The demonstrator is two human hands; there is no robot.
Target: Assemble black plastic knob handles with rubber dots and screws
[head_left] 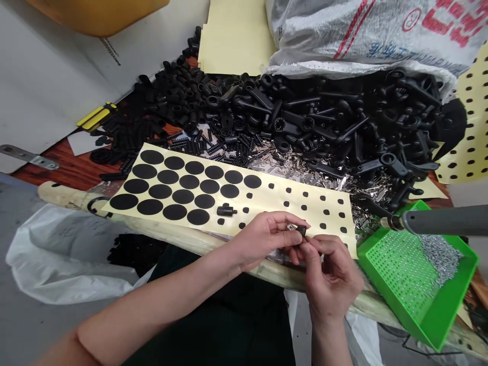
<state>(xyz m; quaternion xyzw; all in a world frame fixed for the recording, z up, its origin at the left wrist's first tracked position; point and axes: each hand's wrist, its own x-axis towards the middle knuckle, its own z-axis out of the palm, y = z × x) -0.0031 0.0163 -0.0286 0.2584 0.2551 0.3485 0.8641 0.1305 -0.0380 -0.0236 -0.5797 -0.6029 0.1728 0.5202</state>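
Left hand (267, 236): grip closed, fingertips pinching a small black part (301, 230) with a bit of bright metal at its side
Right hand (330, 277): grip closed on the same part from below, fingertips meeting the left's
Part: held just over the near edge of a yellow sheet (261, 201) of black discs (179, 183)
Behind, on the surface: heap of black levers (343, 117), metal clips (282, 165)
Right: green tray (404, 284) with screws (438, 254); grey-handled tool (442, 221) across it

Bare forearms (171, 300), dark garment (232, 325)
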